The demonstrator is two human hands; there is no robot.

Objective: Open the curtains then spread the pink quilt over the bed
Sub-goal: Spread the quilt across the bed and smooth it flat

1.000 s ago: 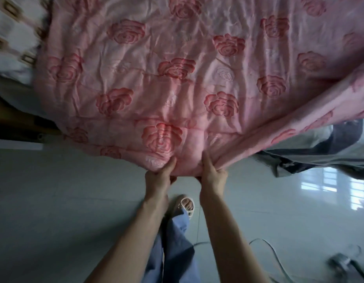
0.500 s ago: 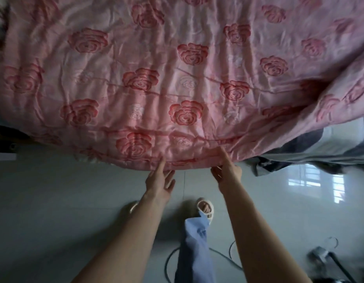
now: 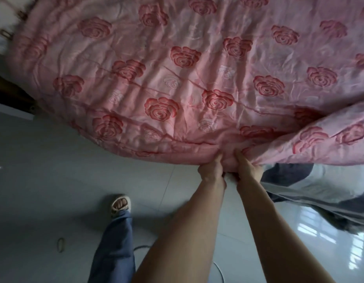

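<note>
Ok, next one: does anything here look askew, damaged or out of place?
Nothing damaged or spilled. The pink quilt is not flat yet: its right side lies doubled over in a diagonal flap, and the left hand and right hand bunch its near edge together. Grey bedding hangs out from under it at the right.

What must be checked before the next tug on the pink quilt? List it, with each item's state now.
1. Left hand grips the quilt edge: ok.
2. Right hand grips the same edge: ok.
3. Hands set wide apart for an even pull: not ok, they are side by side.
4. Quilt lying flat: not ok, a raised fold runs along its right side.
5. Floor free underfoot: not ok, a cable lies on it.
6. Curtains open: cannot tell, out of view.
</note>
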